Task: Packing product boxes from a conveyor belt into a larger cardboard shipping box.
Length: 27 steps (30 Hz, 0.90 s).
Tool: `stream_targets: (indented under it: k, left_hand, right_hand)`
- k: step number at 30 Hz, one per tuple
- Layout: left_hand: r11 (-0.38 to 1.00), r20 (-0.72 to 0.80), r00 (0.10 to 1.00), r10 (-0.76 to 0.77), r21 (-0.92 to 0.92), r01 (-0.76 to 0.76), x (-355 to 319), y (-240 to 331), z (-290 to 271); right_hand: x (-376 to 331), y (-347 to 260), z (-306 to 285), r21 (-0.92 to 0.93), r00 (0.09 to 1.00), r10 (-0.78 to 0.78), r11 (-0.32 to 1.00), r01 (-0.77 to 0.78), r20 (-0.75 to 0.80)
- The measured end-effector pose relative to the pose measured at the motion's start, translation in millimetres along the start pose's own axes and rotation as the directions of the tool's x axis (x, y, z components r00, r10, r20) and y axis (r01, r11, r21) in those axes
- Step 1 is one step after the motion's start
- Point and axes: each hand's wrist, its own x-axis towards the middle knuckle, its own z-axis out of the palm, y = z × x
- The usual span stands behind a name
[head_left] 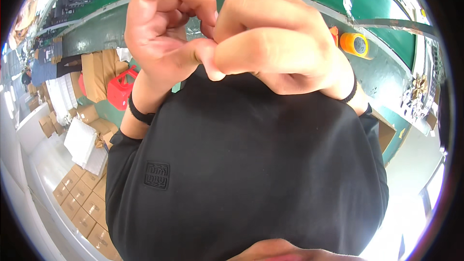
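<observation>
I hold both forearms bent up before my black shirt (251, 164), my left hand (162, 43) loosely curled with its thumb meeting the tightly folded fingers of my right hand (275, 43). Whether either hand pinches anything small, I cannot tell; an orange roll (346, 43) sits near my right wrist, on the green bench (386, 73).

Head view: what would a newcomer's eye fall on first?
The left hand and right hand, close together at top centre above the black shirt; whether they pinch anything is unclear. Next, an orange roll at upper right, and a red stool below and left of the left hand.
</observation>
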Motion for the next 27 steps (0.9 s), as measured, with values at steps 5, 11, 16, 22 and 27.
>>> stream_targets:
  k: [5,11,16,22,27]
  left_hand:
    - [0.998,-0.043,0.998,-0.043,0.039,0.045,4,-4,0]
    - [0.978,-0.027,0.981,0.192,0.084,-0.189,19,0,6]
    - [0.994,-0.162,0.985,0.060,-0.076,-0.073,10,9,13]
    - [0.985,-0.163,0.981,0.106,-0.118,-0.127,5,3,8]
    - [0.985,-0.108,0.983,0.150,-0.068,-0.158,2,1,3]
  right_hand:
    - [-1,-1,1,-0.075,0.999,0.026,0.997,-0.029,-0.040]
    - [2,-1,10,0.134,0.989,0.061,0.990,-0.043,-0.132]
    - [7,-3,12,0.241,0.995,0.056,0.970,-0.035,-0.081]
    - [8,-5,17,0.242,0.996,0.073,0.969,-0.058,-0.057]
    - [9,-4,20,0.227,0.998,0.046,0.973,-0.038,-0.034]
